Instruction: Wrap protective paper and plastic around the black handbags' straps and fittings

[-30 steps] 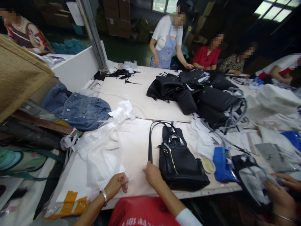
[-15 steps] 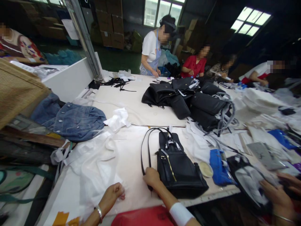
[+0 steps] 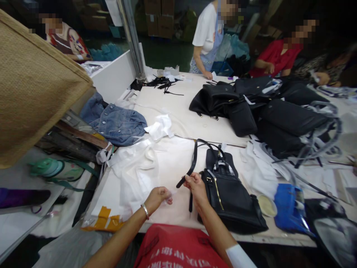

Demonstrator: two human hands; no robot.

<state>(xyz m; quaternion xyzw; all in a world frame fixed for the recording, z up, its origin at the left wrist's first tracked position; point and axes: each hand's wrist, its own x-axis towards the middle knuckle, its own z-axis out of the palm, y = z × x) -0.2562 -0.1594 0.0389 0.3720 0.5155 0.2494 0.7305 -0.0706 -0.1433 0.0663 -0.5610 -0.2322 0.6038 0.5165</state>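
My right hand (image 3: pixel 197 189) pinches a narrow black strap (image 3: pixel 192 163) close to its free end, which points down and left. The strap loops up to the top of a black backpack (image 3: pixel 227 197) lying on the table with a gold zipper on its front. A second strap end hangs below the right hand. My left hand (image 3: pixel 159 198), with a bracelet on the wrist, is closed to the left of the strap end and apart from it. Something thin and clear seems to show at its fingertips, too faint to name.
Black bags (image 3: pixel 267 111) are heaped at the back right. A denim garment (image 3: pixel 119 124) and thin white sheeting (image 3: pixel 136 171) lie left. A round yellowish lid or tin (image 3: pixel 267 206) and a blue packet (image 3: pixel 290 208) sit right of the backpack. Co-workers stand or sit beyond the table.
My right hand has lifted the strap end up from the table beside the backpack. My left hand has come nearer to it. The camera view has turned down and left.
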